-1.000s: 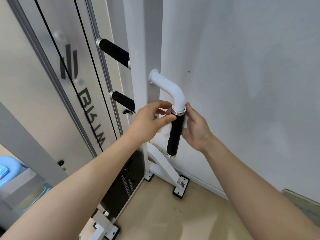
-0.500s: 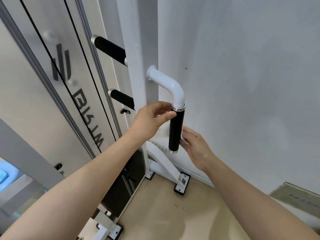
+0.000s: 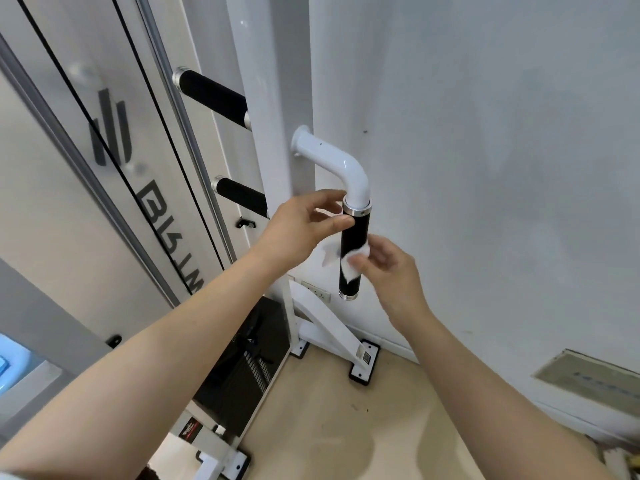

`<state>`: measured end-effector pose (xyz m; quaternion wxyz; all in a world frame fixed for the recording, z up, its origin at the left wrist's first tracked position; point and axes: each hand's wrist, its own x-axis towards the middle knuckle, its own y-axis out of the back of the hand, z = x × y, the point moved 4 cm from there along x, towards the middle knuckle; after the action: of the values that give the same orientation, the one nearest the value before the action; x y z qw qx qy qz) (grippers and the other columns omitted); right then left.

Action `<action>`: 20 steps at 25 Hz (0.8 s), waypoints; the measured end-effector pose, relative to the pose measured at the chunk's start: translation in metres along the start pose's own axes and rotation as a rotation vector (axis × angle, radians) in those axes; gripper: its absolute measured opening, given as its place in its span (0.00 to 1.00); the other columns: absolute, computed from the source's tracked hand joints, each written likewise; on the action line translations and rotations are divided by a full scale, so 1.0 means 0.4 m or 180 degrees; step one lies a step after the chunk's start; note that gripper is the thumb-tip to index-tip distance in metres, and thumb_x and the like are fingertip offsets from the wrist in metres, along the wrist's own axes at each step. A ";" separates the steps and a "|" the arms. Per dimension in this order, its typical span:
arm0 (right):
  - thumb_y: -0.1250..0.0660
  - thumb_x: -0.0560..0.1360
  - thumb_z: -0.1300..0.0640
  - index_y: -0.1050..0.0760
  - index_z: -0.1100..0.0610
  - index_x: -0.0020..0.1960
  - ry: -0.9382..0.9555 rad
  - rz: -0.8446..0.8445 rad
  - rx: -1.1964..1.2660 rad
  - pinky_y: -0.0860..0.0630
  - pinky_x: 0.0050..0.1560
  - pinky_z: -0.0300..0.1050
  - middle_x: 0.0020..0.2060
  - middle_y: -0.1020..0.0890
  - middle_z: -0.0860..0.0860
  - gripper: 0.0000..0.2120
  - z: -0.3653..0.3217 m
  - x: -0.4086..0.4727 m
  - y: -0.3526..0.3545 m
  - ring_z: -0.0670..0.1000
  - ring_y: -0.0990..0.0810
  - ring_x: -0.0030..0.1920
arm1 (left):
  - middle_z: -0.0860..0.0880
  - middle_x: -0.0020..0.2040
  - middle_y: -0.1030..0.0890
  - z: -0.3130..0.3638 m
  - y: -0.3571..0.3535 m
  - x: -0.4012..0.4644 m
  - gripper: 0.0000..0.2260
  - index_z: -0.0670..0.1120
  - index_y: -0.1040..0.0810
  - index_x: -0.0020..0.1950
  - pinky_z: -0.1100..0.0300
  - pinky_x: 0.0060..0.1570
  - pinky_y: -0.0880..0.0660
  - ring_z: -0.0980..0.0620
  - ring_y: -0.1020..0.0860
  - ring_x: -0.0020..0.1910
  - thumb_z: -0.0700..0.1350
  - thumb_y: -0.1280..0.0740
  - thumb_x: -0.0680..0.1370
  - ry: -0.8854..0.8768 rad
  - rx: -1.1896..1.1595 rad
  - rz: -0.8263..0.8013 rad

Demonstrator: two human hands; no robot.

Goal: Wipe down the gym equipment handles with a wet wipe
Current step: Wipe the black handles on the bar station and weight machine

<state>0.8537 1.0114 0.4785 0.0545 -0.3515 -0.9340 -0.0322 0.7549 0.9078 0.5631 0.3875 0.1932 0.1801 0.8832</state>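
A white bent pipe leaves the machine's white post and ends in a vertical black handle (image 3: 355, 233) with silver rings. My right hand (image 3: 388, 268) holds a white wet wipe (image 3: 353, 263) pressed against the lower half of that grip. My left hand (image 3: 301, 226) touches the top of the grip with its thumb tip, just under the upper silver ring, fingers curved and apart with nothing in them. Two more black handles (image 3: 213, 97) (image 3: 240, 197) stick out to the left of the post.
The white post (image 3: 273, 133) stands close to a pale wall (image 3: 485, 168) on the right. Black cables and a silver guide rod run down the left panel. White feet of the frame (image 3: 362, 367) rest on the beige floor, with a vent low on the wall at right.
My right hand slid down the black handle, then came up a little to its front side with the wipe showing. My left hand stayed at the top of the grip.
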 end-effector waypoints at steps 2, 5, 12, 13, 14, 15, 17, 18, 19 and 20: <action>0.28 0.69 0.59 0.24 0.55 0.55 -0.0331 0.0089 -0.0768 0.24 0.55 0.43 0.49 0.17 0.50 0.15 0.053 -0.027 -0.005 0.48 0.19 0.51 | 0.61 0.28 0.24 0.008 -0.003 -0.007 0.09 0.49 0.20 0.55 0.73 0.32 0.36 0.67 0.28 0.24 0.43 0.32 0.75 -0.0062 0.0027 0.0042; 0.27 0.69 0.60 0.26 0.52 0.53 0.0170 0.0520 -0.0497 0.26 0.51 0.33 0.48 0.18 0.45 0.15 -0.027 -0.023 -0.013 0.45 0.20 0.52 | 0.62 0.23 0.26 0.023 -0.002 -0.011 0.09 0.48 0.20 0.54 0.74 0.27 0.38 0.67 0.30 0.21 0.41 0.33 0.75 -0.0106 0.0052 -0.0011; 0.29 0.70 0.57 0.26 0.55 0.59 -0.0493 0.0646 -0.1182 0.27 0.53 0.39 0.53 0.18 0.49 0.17 0.087 -0.061 -0.043 0.50 0.20 0.55 | 0.62 0.19 0.28 0.033 0.005 -0.007 0.08 0.50 0.19 0.53 0.73 0.24 0.40 0.61 0.34 0.19 0.45 0.33 0.76 -0.0061 0.0122 -0.0192; 0.29 0.70 0.57 0.25 0.55 0.58 -0.0673 0.0607 -0.1388 0.29 0.51 0.38 0.53 0.18 0.50 0.17 0.105 -0.070 -0.047 0.51 0.21 0.55 | 0.62 0.22 0.27 0.028 0.006 -0.007 0.07 0.53 0.19 0.52 0.73 0.25 0.39 0.61 0.34 0.21 0.45 0.33 0.75 -0.0026 0.0060 -0.0177; 0.28 0.70 0.56 0.25 0.55 0.58 -0.0653 0.0697 -0.1450 0.30 0.50 0.38 0.53 0.18 0.50 0.17 0.098 -0.065 -0.049 0.50 0.21 0.55 | 0.61 0.26 0.25 0.025 0.007 -0.007 0.07 0.55 0.19 0.50 0.72 0.28 0.37 0.61 0.33 0.22 0.46 0.32 0.75 -0.0015 -0.0003 -0.0183; 0.28 0.69 0.56 0.24 0.55 0.57 -0.0505 0.0853 -0.1411 0.30 0.48 0.37 0.52 0.17 0.49 0.17 0.065 -0.054 -0.052 0.49 0.21 0.53 | 0.60 0.31 0.23 0.023 0.008 -0.008 0.07 0.56 0.20 0.50 0.72 0.30 0.35 0.63 0.31 0.24 0.46 0.32 0.75 -0.0009 -0.0055 -0.0205; 0.27 0.68 0.56 0.24 0.53 0.56 -0.0025 0.1232 -0.0948 0.28 0.47 0.35 0.48 0.18 0.45 0.17 -0.030 -0.036 -0.064 0.43 0.21 0.49 | 0.58 0.35 0.22 0.019 0.011 -0.011 0.07 0.56 0.19 0.51 0.76 0.30 0.35 0.65 0.29 0.26 0.45 0.32 0.74 -0.0044 -0.0100 -0.0251; 0.27 0.68 0.56 0.24 0.52 0.56 0.0211 0.1359 -0.0704 0.28 0.47 0.32 0.46 0.19 0.42 0.17 -0.063 -0.033 -0.069 0.40 0.21 0.48 | 0.58 0.35 0.22 0.020 0.013 -0.013 0.08 0.54 0.19 0.52 0.77 0.30 0.35 0.66 0.28 0.26 0.45 0.32 0.74 -0.0073 -0.0117 -0.0259; 0.27 0.68 0.56 0.25 0.52 0.56 0.0303 0.1419 -0.0559 0.28 0.48 0.30 0.46 0.20 0.40 0.17 -0.071 -0.036 -0.074 0.38 0.22 0.47 | 0.58 0.34 0.22 0.021 0.014 -0.015 0.08 0.53 0.19 0.53 0.78 0.30 0.35 0.67 0.28 0.26 0.44 0.32 0.75 -0.0087 -0.0131 -0.0265; 0.27 0.69 0.56 0.25 0.52 0.56 0.0220 0.1407 -0.0563 0.28 0.47 0.30 0.45 0.20 0.40 0.17 -0.052 -0.043 -0.080 0.38 0.22 0.47 | 0.59 0.34 0.23 0.020 0.015 -0.016 0.08 0.52 0.19 0.53 0.78 0.30 0.35 0.68 0.27 0.26 0.45 0.32 0.75 -0.0093 -0.0132 -0.0279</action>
<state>0.8471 0.9739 0.4960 0.0612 -0.5496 -0.8255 -0.1132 0.7592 0.9005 0.5714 0.4323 0.1899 0.1644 0.8660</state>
